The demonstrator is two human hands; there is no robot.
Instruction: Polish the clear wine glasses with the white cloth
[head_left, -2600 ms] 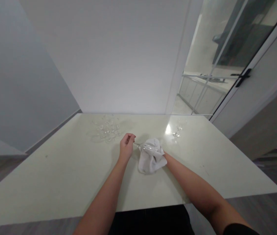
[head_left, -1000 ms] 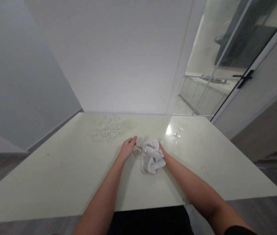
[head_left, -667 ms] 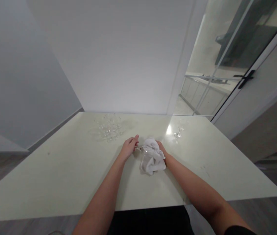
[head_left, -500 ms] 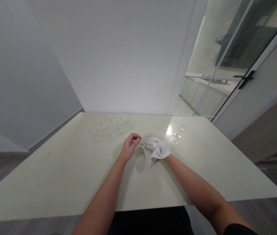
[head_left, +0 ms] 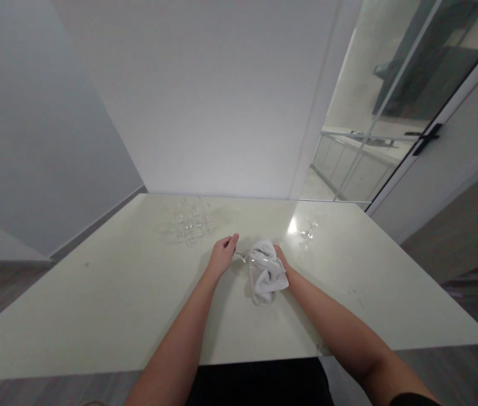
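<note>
My left hand is closed on the foot end of a clear stemmed wine glass, which lies sideways above the table. A white cloth wraps the bowl of that glass, and its lower part hangs down toward the tabletop. My right hand grips the cloth from the right side, around the bowl. The cloth covers most of the right fingers and much of the bowl.
A cluster of several clear stemmed glasses stands at the back left of the pale table. Clear glassware stands at the back right, beside a bright reflection. Behind the table are a white wall and a glass door with a black handle.
The cloth has shifted and turned around the bowl, its loose end hanging lower now. My right hand shows more beside it. My left fingers have changed position at the glass's foot.
</note>
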